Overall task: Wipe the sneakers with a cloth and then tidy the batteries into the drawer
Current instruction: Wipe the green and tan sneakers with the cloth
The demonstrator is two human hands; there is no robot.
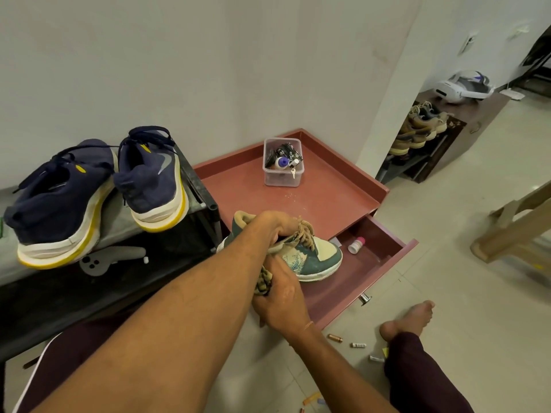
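A teal and cream sneaker (323, 259) is held over the open maroon drawer (396, 254). My left hand (272, 226) grips it at the collar, by the tan laces. My right hand (281, 302) presses a patterned cloth (264, 278) against the sneaker's near side. A pair of navy sneakers with yellow-edged soles (98, 192) rests on the black rack on the left. Several batteries lie on the floor tiles: a copper one (335, 338), a white one (357, 345), another (376, 359) beside my leg, and more (311, 399) at the bottom edge.
The maroon cabinet top (334, 198) carries a clear plastic box (283, 163) of small items. A small white bottle with a pink cap (356, 245) lies in the drawer. My bare foot (408, 318) rests on the floor. A shoe shelf (423, 129) and a wooden stool (512, 231) stand at right.
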